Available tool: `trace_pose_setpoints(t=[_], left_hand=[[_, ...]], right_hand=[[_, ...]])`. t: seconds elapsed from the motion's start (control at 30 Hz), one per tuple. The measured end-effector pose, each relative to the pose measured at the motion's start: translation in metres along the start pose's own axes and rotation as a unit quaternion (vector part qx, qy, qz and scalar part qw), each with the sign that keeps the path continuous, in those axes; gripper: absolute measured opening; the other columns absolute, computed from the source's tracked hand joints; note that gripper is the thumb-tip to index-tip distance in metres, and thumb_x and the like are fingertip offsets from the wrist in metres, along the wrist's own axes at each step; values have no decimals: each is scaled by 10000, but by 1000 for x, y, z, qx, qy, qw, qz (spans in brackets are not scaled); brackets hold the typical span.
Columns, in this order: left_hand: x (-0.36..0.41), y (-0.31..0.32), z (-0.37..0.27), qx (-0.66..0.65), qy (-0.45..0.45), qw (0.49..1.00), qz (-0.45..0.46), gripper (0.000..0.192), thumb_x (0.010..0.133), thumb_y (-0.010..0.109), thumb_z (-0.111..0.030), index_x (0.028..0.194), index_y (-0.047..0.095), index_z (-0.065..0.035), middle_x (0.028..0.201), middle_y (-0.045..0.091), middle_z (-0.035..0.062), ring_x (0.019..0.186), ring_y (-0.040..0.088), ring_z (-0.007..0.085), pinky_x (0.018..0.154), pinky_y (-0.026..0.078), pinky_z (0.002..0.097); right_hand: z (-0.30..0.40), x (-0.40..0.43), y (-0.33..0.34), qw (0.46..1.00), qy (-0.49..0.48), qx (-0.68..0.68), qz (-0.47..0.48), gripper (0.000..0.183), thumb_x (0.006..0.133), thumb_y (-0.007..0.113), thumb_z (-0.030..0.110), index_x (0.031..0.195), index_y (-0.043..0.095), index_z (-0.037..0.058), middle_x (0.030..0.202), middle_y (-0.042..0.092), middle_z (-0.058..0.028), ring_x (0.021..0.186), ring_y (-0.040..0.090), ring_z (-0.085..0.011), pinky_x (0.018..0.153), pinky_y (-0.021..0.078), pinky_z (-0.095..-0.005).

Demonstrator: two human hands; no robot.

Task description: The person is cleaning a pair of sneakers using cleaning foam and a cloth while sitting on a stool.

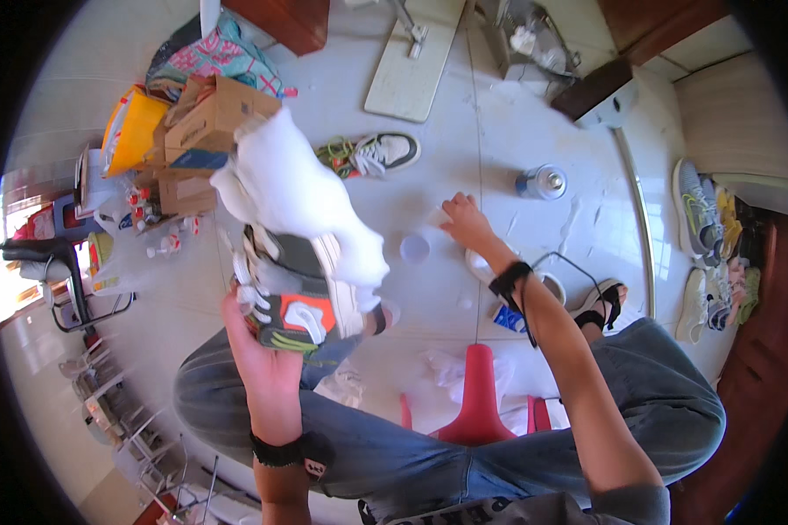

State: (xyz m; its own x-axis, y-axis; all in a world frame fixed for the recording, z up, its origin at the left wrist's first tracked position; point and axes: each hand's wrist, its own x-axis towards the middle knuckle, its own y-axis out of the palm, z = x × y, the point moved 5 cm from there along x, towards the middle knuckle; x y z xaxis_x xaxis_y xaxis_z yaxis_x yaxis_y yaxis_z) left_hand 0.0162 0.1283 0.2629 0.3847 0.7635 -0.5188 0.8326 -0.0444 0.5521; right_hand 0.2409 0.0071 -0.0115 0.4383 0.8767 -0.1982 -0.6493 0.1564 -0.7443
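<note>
A sneaker with orange, grey and green panels [305, 315] is gripped by my left hand [266, 354], which I hold raised over my knee. Thick white foam [302, 177] covers its toe end and runs down along the sole edge. My right hand [466, 222] hovers over the floor with fingers bent; a pale blur lies at its fingertips, and I cannot tell if it is held. Just below and left of that hand is a round whitish cap [415, 249]. A blue-and-silver aerosol can [542, 182] stands to the right. The matching sneaker [384, 154] lies beyond.
Cardboard boxes [217, 125] and a yellow bag [128, 131] are piled at left. A flat mop [410, 72] lies ahead. A metal floor strip [637, 216] runs at right, past which shoes [693, 203] stand in rows. A red plastic stool [476, 400] is between my legs.
</note>
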Motion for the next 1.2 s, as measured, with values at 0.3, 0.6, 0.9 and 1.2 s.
trace_pose_setpoints(t=[0.3,0.6,0.9,1.2], left_hand=[[-44,45,1,-87,-32,984,150,368,883,395,-319,1159,493,-95,1178,529,43,1062,511,232,945,382,397],[-116,96,7,-121,-100,922,353,466,842,471,-300,1221,420,-32,1194,512,81,1090,498,215,944,383,352],[-135,118,8,-58,-96,907,406,414,852,406,-349,1184,461,-109,1153,537,51,1064,519,195,896,438,368],[-121,103,10,-94,-88,922,364,401,881,423,-312,1179,464,-48,1161,537,66,1055,523,194,914,417,345]], right_hand=[[85,-115,-292,872,-4,452,-190,242,913,445,186,1095,412,31,836,606,-98,657,594,-152,540,454,-246],[58,-292,-551,859,32,18,-511,315,913,462,289,994,558,1,722,606,-75,590,567,-118,544,449,-245],[-71,-576,-657,686,131,-93,-710,404,907,471,310,1180,514,15,1000,598,-116,849,549,-134,760,438,-279],[-92,-804,-603,639,303,-177,-685,412,921,440,311,1175,512,-6,1016,603,-100,890,546,-146,797,429,-287]])
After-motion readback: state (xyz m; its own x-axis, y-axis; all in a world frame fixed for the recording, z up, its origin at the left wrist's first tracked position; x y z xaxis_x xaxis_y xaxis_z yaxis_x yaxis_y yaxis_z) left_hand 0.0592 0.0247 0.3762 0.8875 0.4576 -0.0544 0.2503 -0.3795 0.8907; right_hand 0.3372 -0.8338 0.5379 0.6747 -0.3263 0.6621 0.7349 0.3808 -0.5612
